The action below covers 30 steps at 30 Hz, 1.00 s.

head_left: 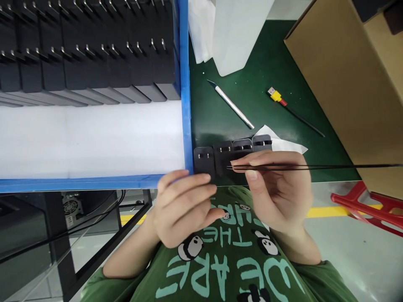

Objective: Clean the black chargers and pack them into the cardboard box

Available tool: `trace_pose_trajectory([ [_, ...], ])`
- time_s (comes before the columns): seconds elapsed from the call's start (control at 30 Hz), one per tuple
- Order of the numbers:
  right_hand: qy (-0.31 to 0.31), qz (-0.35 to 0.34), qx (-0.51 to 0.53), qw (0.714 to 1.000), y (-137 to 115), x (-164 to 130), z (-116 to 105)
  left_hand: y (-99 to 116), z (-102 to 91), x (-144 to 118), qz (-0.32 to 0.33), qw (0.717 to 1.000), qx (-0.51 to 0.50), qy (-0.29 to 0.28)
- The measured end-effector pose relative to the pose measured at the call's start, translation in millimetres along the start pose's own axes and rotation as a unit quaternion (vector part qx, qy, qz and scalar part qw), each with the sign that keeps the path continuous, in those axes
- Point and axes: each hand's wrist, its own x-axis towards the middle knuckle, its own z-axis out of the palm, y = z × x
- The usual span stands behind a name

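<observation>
Nearest, the left hand (184,205) curls, fingers pressed together; whether it grips anything I cannot tell. The right hand (277,188) pinches thin black tweezers (315,167) between thumb and forefinger. Just beyond the fingertips, four black plastic plug adapters (233,153) sit in a row at the green mat (267,71) edge, beside the blue-rimmed tray (185,105). Farther off lie a silver craft knife (231,105) and a brown cardboard box (352,84).

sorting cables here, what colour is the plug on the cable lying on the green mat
Yellow with a red collar, on the USB plug of the black cable; head view.
</observation>
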Motion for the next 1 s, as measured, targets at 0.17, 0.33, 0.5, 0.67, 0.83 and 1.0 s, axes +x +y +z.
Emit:
trace_pose_trajectory([
  [0.17, -0.001, 0.011, -0.006, 1.000, 1, -1, -1, -12, 7.0, 4, -0.015, 0.997, 0.069, 0.022],
  [0.33, 0.000, 0.019, -0.011, 1.000, 0, -1, 0, -9, 13.8, 10, -0.014, 0.998, 0.065, 0.018],
  [0.5, 0.004, 0.012, -0.018, 1.000, -1, 0, 0, -6, 15.3, 12, 0.001, 0.998, 0.063, 0.024],
  [0.67, -0.002, 0.002, -0.006, 1.000, 0, 0, -1, -4, 15.1, 6, -0.016, 0.998, 0.052, 0.034],
  [0.83, -0.006, -0.004, -0.004, 1.000, 1, 0, 0, -4, 14.1, 3, -0.024, 0.996, 0.065, 0.059],
  [1.0, 0.003, 0.000, 0.001, 1.000, 0, 0, 1, -6, 16.2, 9, -0.001, 0.996, 0.070, 0.048],
])
